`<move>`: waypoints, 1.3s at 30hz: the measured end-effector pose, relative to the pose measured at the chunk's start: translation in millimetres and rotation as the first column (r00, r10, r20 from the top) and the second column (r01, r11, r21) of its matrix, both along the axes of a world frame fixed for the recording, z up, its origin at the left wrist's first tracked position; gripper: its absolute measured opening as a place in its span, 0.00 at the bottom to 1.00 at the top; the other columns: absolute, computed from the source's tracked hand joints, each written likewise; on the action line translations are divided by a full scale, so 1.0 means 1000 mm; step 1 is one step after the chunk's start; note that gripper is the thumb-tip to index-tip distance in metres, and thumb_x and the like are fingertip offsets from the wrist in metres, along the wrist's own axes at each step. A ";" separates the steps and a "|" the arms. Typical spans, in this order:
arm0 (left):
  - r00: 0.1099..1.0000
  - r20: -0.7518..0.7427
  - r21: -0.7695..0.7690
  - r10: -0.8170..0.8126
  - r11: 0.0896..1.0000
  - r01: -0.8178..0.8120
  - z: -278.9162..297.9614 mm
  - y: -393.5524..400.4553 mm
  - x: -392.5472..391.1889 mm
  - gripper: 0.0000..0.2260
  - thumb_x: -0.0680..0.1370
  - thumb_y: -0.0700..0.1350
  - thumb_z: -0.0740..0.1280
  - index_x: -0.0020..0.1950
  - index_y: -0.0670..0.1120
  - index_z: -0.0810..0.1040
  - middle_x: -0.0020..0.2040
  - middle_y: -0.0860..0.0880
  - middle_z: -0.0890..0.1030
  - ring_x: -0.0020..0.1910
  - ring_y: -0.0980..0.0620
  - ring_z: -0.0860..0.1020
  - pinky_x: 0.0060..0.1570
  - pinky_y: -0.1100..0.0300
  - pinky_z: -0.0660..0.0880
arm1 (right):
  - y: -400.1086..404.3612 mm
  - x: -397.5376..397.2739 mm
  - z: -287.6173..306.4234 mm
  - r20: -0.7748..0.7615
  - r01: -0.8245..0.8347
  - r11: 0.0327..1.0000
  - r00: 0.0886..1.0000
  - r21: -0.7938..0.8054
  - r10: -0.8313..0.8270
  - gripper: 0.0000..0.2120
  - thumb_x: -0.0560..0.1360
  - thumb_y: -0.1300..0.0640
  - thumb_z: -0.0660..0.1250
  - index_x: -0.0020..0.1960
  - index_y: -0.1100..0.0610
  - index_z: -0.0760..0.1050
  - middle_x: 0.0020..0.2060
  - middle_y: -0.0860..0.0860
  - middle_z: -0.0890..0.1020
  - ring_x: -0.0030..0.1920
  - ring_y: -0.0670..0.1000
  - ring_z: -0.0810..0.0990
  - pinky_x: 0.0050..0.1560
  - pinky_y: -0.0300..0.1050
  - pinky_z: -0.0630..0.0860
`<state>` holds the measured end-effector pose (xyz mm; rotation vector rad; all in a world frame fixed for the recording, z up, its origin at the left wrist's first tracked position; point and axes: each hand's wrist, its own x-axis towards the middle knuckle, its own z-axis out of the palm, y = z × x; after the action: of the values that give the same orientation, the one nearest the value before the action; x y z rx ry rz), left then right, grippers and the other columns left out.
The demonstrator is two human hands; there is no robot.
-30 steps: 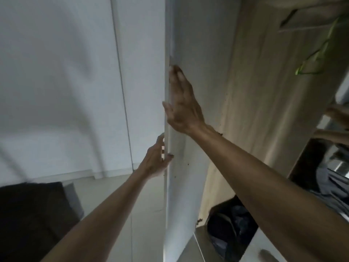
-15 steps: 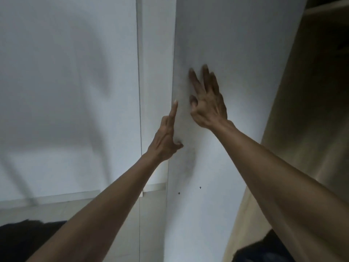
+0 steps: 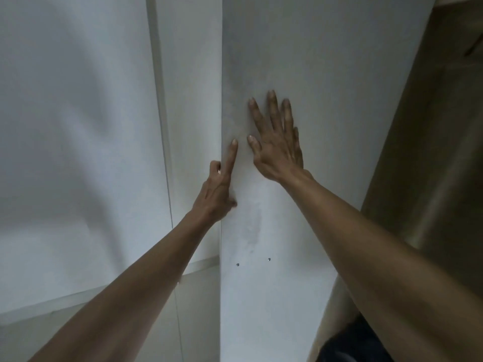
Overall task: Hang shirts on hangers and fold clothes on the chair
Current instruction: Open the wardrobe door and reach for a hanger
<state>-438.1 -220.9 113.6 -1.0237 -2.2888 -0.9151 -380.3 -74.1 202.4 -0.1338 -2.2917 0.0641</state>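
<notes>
A white wardrobe door (image 3: 300, 61) fills the middle of the view. My right hand (image 3: 278, 142) lies flat against its face, fingers straight and spread. My left hand (image 3: 220, 189) is at the door's left edge: the index finger points straight up along the face, the thumb presses the face lower down, and the other fingers curl at the edge. A dark heap of clothes (image 3: 360, 343) shows at the bottom right, partly behind my right forearm. No hanger or chair is in view.
The wardrobe's wooden inner side (image 3: 431, 178) stands to the right of the door. A second white panel (image 3: 78, 126) with a vertical seam lies on the left. Pale floor (image 3: 39, 333) shows at the lower left. Two small screws (image 3: 253, 262) sit low on the door.
The door has swung round to show its broad face, hiding most of the wardrobe's inside and the green hanger. My right hand went from the edge to flat on the face.
</notes>
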 end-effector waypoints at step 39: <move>0.301 0.315 0.082 -0.900 0.342 0.936 0.025 0.308 0.380 0.18 0.80 0.38 0.65 0.69 0.38 0.69 0.60 0.43 0.77 0.58 0.46 0.77 0.59 0.70 0.70 | 0.180 0.452 0.054 0.087 0.870 0.305 0.295 0.388 -0.952 0.33 0.76 0.55 0.67 0.78 0.47 0.59 0.81 0.51 0.41 0.79 0.59 0.37 0.73 0.72 0.52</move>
<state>-58.2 86.6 138.9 -2.5749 -1.7908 -1.4313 72.0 105.6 256.1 -1.4285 -2.1074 -0.9619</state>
